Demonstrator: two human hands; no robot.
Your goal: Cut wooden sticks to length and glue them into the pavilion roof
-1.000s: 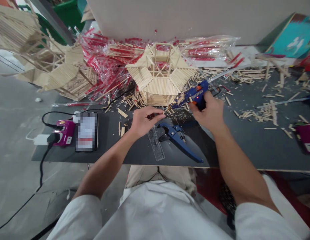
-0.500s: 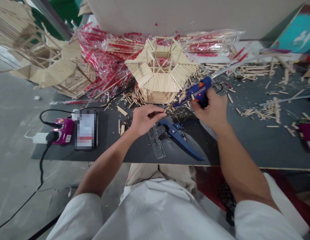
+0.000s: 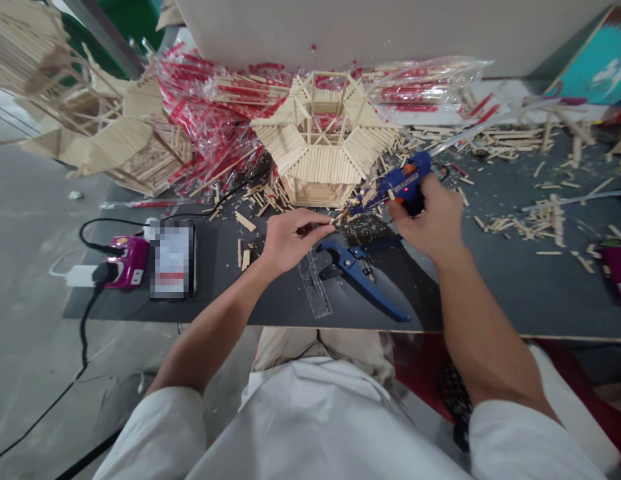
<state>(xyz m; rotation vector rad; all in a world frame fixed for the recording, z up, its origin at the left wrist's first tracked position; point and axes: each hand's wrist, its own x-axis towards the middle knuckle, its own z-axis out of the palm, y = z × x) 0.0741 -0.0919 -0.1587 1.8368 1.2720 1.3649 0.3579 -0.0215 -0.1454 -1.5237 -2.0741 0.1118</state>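
My right hand [image 3: 433,217] grips a blue hot glue gun [image 3: 403,183] with a small lit red light; a clear glue stick [image 3: 455,139] sticks out of its back. The gun's nozzle points left, close to the fingertips of my left hand [image 3: 297,237]. Those fingertips pinch a short thin wooden stick [image 3: 336,220]. Whether nozzle and stick touch, I cannot tell. Just behind them stands a pavilion-like model [image 3: 330,163] built of wooden sticks. A blue ratchet cutter [image 3: 365,283] and a clear plastic ruler [image 3: 315,287] lie below my hands.
Red-and-clear plastic packs of sticks [image 3: 210,127] line the back. At left are a larger stick model [image 3: 115,140], a phone [image 3: 173,260] and a purple power adapter [image 3: 127,261] with cables. Loose stick offcuts [image 3: 535,223] litter the dark table [image 3: 495,287].
My right hand has drawn the glue gun slightly to the right, its nozzle now a little farther from my left fingertips. My left hand has barely moved.
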